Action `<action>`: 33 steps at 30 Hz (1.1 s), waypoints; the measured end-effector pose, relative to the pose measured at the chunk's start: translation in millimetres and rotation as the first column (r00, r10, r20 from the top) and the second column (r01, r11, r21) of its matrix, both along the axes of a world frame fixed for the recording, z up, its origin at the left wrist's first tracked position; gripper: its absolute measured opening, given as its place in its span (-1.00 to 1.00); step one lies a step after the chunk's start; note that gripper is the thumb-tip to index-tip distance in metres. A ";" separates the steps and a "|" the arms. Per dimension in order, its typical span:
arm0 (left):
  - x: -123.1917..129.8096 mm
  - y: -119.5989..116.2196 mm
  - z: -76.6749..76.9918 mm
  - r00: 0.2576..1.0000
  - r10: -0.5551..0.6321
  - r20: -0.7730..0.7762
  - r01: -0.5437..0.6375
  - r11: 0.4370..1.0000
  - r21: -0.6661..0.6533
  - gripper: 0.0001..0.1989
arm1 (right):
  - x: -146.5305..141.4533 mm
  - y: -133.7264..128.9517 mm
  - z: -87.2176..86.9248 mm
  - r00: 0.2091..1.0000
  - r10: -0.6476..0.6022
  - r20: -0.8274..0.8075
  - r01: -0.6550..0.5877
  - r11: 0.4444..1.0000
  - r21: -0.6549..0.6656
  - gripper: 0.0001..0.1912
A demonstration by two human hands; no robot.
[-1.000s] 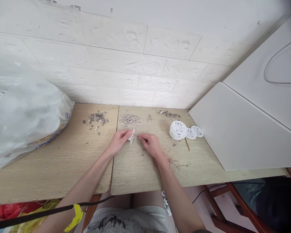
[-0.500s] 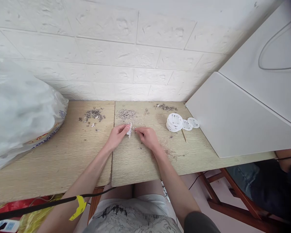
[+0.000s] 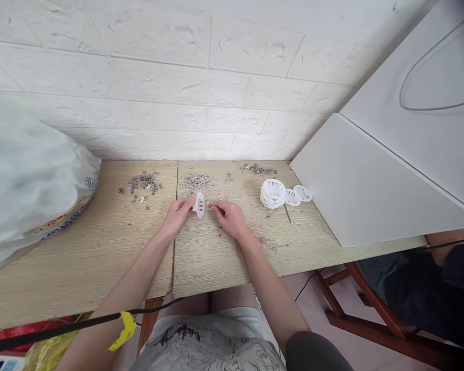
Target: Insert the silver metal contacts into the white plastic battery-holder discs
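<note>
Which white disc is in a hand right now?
The white disc in the left hand, tilted nearly on edge; the other white discs rest on the table, stacked or overlapping.

From head height, we look forward and down, near a flat, pale wood-grain tabletop, facing a white brick-patterned wall.

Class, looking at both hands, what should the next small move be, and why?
Probably, ease the right hand leftward until its fingertips meet the white disc. The left hand holds that disc upright, its slotted face turned partly toward them; a narrow gap lies between, and the fingertips seem to pinch a small metal piece, too tiny to confirm.
</note>
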State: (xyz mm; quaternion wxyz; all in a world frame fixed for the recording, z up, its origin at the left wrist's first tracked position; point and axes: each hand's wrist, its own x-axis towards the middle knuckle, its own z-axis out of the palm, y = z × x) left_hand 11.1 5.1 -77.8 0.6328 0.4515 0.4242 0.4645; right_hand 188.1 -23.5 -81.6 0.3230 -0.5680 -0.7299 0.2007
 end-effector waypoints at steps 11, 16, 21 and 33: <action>-1.3 -0.2 -4.9 0.998 -0.046 -0.051 0.048 0.998 0.039 -0.46 | -3.0 1.1 0.7 1.000 -0.022 0.018 0.022 0.999 -0.024 -0.75; -0.2 -1.2 -4.0 1.000 -0.004 -0.003 0.004 1.000 0.028 -0.45 | -4.2 0.2 3.1 0.998 -0.045 0.040 0.047 0.998 -0.044 -0.73; 1.4 -2.7 0.5 1.000 -0.006 0.007 0.006 1.000 -0.002 -0.46 | -3.7 0.1 4.5 0.997 -0.049 0.062 0.053 0.996 -0.073 -0.71; 0.7 -2.4 -3.8 1.000 -0.025 0.008 0.024 0.999 0.040 -0.49 | -5.5 -1.5 7.2 0.994 -0.062 0.094 0.070 0.994 -0.083 -0.71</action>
